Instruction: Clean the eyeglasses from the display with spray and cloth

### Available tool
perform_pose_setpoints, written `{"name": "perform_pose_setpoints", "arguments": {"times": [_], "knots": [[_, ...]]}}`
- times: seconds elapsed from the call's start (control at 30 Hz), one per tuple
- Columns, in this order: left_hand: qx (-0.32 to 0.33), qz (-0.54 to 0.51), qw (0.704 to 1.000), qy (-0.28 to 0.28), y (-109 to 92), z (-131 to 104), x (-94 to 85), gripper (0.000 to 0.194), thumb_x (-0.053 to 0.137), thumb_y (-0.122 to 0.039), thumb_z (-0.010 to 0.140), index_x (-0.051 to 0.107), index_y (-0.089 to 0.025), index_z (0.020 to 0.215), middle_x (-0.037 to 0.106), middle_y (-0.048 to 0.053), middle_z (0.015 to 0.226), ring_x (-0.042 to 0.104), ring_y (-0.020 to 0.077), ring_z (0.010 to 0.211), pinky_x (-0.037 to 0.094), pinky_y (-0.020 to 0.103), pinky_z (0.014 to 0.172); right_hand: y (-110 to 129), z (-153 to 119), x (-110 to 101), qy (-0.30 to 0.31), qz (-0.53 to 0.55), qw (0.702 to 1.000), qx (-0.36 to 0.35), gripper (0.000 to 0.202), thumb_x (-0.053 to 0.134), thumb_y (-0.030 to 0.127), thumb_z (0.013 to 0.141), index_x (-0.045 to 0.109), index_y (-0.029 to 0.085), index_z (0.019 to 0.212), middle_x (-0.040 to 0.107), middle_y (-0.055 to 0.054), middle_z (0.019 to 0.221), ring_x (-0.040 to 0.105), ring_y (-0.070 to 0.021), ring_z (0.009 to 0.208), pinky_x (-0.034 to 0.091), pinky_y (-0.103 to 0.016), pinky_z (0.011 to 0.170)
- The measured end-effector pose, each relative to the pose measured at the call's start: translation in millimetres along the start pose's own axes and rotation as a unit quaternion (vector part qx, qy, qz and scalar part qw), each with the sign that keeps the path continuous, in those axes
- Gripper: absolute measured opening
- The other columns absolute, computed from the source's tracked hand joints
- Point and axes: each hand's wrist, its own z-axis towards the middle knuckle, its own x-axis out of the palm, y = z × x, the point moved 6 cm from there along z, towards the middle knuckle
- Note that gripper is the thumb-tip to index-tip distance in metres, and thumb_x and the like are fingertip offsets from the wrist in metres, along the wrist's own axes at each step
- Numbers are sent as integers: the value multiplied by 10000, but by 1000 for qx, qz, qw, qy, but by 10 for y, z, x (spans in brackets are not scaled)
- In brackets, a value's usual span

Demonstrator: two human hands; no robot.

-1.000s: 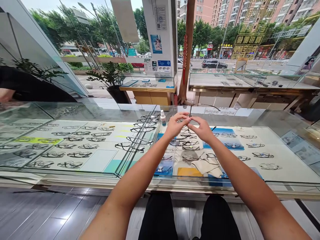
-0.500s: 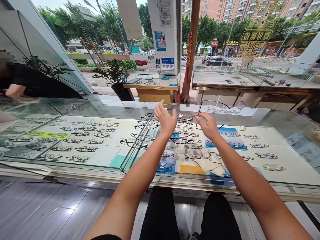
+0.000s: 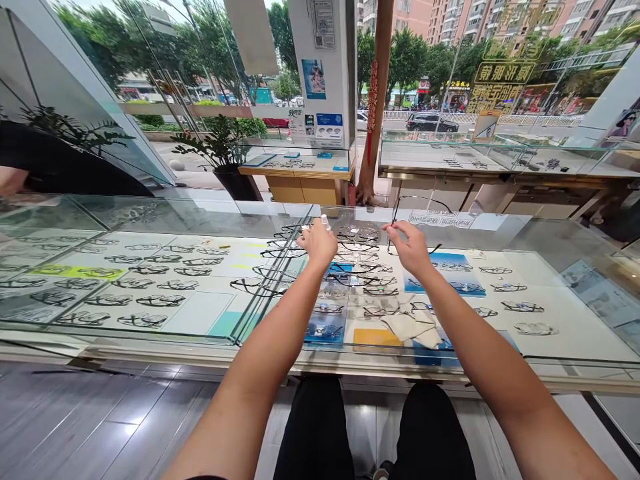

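Note:
My right hand [image 3: 411, 245] pinches a pair of thin dark-rimmed eyeglasses [image 3: 425, 198] by one side, holding it up above the glass counter. My left hand [image 3: 320, 245] is closed around a small white bottle [image 3: 325, 220] near the far side of the countertop; its white top shows above the fingers and most of its body is hidden. Below both hands, rows of spectacle frames [image 3: 367, 270] show at the counter. A cream cloth [image 3: 413, 328] lies crumpled nearer to me, left of my right forearm.
The long glass display counter [image 3: 195, 343] crosses in front of my knees. A yellow card [image 3: 377, 338] is beside the cloth. At the far left a person in a black sleeve [image 3: 60, 160] leans by the counter. A potted plant [image 3: 237, 183] and another display case [image 3: 295, 175] stand beyond.
My left hand was open with fingers spread by the white bottle; now its fingers have closed on it. My right hand still holds the eyeglasses up. The view has shifted slightly.

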Motion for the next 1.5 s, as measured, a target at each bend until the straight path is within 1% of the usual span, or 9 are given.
{"name": "perform_pose_setpoints", "arguments": {"times": [0.23,0.33,0.5,0.63,0.73,0.83,0.9,1.13,1.5], "knots": [[116,-202,971,-51,-155,14,-95,249,557,-289,1075,587,-249,1319,745,157,1259,685,370,1253,487,578,1130,16,12,-16,-3,12,1000,3,402,535,563,1086,788,253,1039,821,-103,1143,707,-309,1135,519,-473,1067],[164,-365,913,72,-347,-48,-6,355,523,-436,1108,524,-297,1435,722,98,1173,733,259,1066,601,427,934,16,22,-14,-3,25,1000,10,425,524,577,1085,786,245,1035,817,-105,1152,702,-300,1127,512,-466,1067],[115,-487,829,249,-562,-269,96,539,642,-569,1001,501,-340,1468,695,43,1063,696,206,938,589,305,692,18,36,-18,2,51,998,25,479,527,650,1077,777,245,1024,796,-85,1077,693,-284,1081,508,-448,1052],[59,-523,781,336,-624,-405,56,576,528,-798,958,649,-255,1106,666,63,887,674,221,818,544,328,614,16,42,3,23,90,995,41,526,558,724,1047,770,245,1004,787,-68,1041,687,-271,1040,526,-427,997],[41,-527,759,380,-643,-466,16,825,326,-1028,883,571,-244,804,629,106,801,680,259,799,550,385,597,32,42,36,46,123,990,45,564,577,772,1021,774,244,984,798,-71,1060,677,-264,1022,528,-419,976],[43,-536,745,396,-655,-487,16,864,263,-1075,854,503,-257,717,617,122,770,682,279,793,549,411,584,55,30,83,77,165,982,51,547,610,769,1008,773,248,972,802,-72,1087,683,-269,1084,514,-431,1042],[58,-539,749,381,-658,-475,42,828,316,-1035,887,520,-251,714,620,110,771,666,262,772,551,404,593,67,16,115,99,185,976,56,533,626,760,1006,774,250,964,802,-69,1092,689,-271,1109,505,-444,1081],[156,-422,862,233,-625,-413,125,657,557,-859,905,595,-216,777,605,51,819,563,189,764,496,321,658,126,-44,226,172,221,958,62,544,633,769,1007,803,252,1001,810,-69,1094,714,-279,1146,517,-470,1129],[169,-416,867,215,-616,-418,90,707,510,-926,897,555,-228,788,551,45,823,512,190,751,445,329,676,243,-67,256,201,227,951,59,580,644,810,980,806,253,980,814,-77,1114,711,-279,1125,529,-479,1128]]}}
